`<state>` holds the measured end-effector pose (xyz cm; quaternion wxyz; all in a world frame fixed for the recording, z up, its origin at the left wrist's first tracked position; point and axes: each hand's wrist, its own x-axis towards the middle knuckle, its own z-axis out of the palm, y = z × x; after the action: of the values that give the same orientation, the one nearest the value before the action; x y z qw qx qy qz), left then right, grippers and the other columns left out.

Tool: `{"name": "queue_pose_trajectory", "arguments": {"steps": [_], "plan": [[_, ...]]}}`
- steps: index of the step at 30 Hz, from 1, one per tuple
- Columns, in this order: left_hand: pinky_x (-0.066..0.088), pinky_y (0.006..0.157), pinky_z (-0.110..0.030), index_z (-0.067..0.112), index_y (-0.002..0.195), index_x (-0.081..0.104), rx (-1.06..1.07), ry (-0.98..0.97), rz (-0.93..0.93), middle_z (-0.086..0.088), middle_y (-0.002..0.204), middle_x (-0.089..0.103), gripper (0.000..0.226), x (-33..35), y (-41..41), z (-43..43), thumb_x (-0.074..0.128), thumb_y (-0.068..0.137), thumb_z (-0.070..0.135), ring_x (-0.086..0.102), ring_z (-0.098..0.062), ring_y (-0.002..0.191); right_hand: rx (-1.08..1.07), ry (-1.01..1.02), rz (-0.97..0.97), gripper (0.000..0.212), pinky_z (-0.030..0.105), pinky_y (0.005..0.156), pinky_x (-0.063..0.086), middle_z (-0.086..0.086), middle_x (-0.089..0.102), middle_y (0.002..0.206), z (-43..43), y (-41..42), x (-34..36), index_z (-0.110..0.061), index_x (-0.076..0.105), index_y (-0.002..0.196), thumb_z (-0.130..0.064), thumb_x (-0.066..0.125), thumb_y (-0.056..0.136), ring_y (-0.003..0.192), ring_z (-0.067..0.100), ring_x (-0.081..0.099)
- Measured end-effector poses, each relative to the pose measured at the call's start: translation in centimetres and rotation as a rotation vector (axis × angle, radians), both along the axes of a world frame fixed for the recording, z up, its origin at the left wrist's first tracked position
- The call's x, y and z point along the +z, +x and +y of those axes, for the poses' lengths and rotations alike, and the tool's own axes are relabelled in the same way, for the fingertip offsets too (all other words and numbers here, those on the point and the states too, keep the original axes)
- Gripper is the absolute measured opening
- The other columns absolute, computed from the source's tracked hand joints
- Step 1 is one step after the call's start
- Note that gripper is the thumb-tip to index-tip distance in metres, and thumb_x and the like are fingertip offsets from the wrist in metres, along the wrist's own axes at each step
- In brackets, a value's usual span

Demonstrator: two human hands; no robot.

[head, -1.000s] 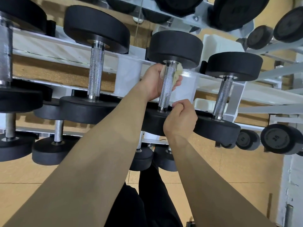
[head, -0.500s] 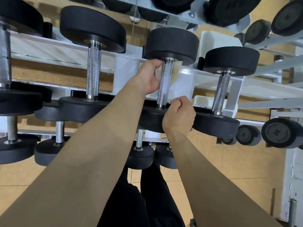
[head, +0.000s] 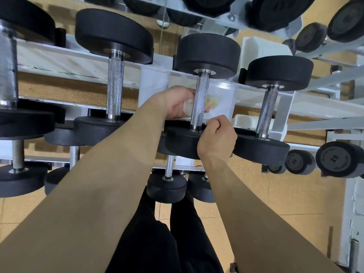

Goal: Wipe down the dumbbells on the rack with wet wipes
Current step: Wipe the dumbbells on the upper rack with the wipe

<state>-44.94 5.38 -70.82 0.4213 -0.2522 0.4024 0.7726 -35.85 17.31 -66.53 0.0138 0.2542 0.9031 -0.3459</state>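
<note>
Reaching into the white dumbbell rack [head: 59,60], my left hand [head: 177,103] wraps a wet wipe [head: 187,107] round the middle dumbbell [head: 200,99] by its knurled handle. My right hand [head: 217,139] sits curled at its near head, and I cannot tell its grip. Tan floor [head: 256,194] lies below.

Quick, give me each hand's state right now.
Left hand: closed on a wet wipe, wrapped round the dumbbell handle.
Right hand: fingers curled by the handle's near end; cannot tell if it holds anything.
</note>
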Motion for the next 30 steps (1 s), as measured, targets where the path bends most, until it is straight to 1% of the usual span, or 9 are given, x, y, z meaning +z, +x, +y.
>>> {"name": "queue_pose_trajectory", "arguments": {"steps": [3,7,11,15,19,21,25,28,30], "plan": [[0.056,0.056,-0.022,0.008,0.090,0.070,-0.338,-0.266,0.129,-0.006,0.080,0.071,0.038,-0.6,0.8,-0.4,0.038,0.088,-0.013,0.068,-0.014,0.066,-0.001,0.003,-0.004,0.035,0.037,0.069,0.050,0.000,0.064,0.078,0.0,0.0,0.1,-0.013,0.061,0.076,-0.027,0.030,0.084,0.080,0.024,0.059],[0.051,0.059,-0.022,0.016,0.085,0.072,-0.456,-0.441,0.224,0.001,0.070,0.059,0.046,-0.1,1.3,-0.1,0.035,0.088,-0.011,0.053,-0.010,0.064,0.011,0.004,0.004,0.034,0.036,0.070,0.049,-0.001,0.063,0.079,0.0,0.0,0.1,-0.014,0.060,0.075,-0.026,0.030,0.084,0.082,0.023,0.059],[0.060,0.059,-0.025,0.004,0.097,0.071,-0.189,-0.400,0.142,-0.005,0.075,0.068,0.047,0.7,1.3,0.3,0.030,0.090,-0.018,0.064,-0.014,0.061,0.011,-0.008,0.004,0.031,0.039,0.072,0.050,-0.001,0.060,0.077,0.1,0.1,0.2,-0.015,0.056,0.073,-0.026,0.030,0.085,0.082,0.025,0.058],[0.062,0.085,-0.040,0.000,0.112,0.070,0.191,-0.343,0.122,-0.018,0.105,0.074,0.048,1.5,-0.4,0.3,0.035,0.089,-0.022,0.074,-0.033,0.096,0.024,-0.021,0.013,0.033,0.042,0.075,0.052,0.000,0.062,0.078,0.2,0.1,0.1,-0.014,0.058,0.075,-0.027,0.030,0.086,0.081,0.025,0.059],[0.064,0.077,-0.034,0.009,0.094,0.073,0.386,-0.428,0.172,0.001,0.073,0.076,0.036,2.5,0.1,1.1,0.045,0.097,-0.013,0.073,-0.016,0.072,0.044,-0.011,0.023,0.033,0.041,0.072,0.051,0.002,0.063,0.077,0.2,0.1,-0.1,-0.013,0.058,0.076,-0.026,0.030,0.087,0.080,0.026,0.059],[0.062,0.086,-0.036,0.010,0.100,0.075,0.298,-0.542,0.270,-0.001,0.088,0.077,0.035,2.2,1.5,1.2,0.044,0.097,-0.008,0.074,-0.018,0.087,0.056,-0.004,0.028,0.032,0.039,0.070,0.050,0.003,0.063,0.077,0.3,0.1,-0.1,-0.013,0.057,0.076,-0.026,0.030,0.087,0.080,0.027,0.059],[0.049,0.084,-0.011,0.012,0.119,0.073,-0.006,-0.769,0.429,-0.003,0.112,0.071,0.028,2.4,4.9,-0.6,0.052,0.101,0.003,0.066,-0.012,0.101,0.071,0.001,0.033,0.030,0.040,0.070,0.050,0.003,0.062,0.077,0.3,0.2,-0.1,-0.015,0.055,0.075,-0.027,0.030,0.087,0.078,0.027,0.058],[0.051,0.096,-0.020,0.012,0.119,0.074,-0.185,-0.751,0.473,-0.004,0.119,0.072,0.025,2.9,6.3,-2.0,0.057,0.101,0.006,0.067,-0.016,0.110,0.071,0.007,0.030,0.032,0.042,0.072,0.051,0.003,0.062,0.077,0.1,0.2,0.0,-0.014,0.056,0.075,-0.028,0.029,0.087,0.079,0.027,0.058],[0.059,0.084,-0.023,0.009,0.114,0.073,-0.094,-0.721,0.385,-0.010,0.115,0.071,0.023,3.7,5.8,-2.0,0.055,0.101,0.003,0.069,-0.020,0.103,0.065,0.002,0.026,0.034,0.043,0.072,0.051,0.003,0.062,0.077,0.1,0.1,0.1,-0.013,0.058,0.076,-0.028,0.029,0.086,0.079,0.026,0.059]]}}
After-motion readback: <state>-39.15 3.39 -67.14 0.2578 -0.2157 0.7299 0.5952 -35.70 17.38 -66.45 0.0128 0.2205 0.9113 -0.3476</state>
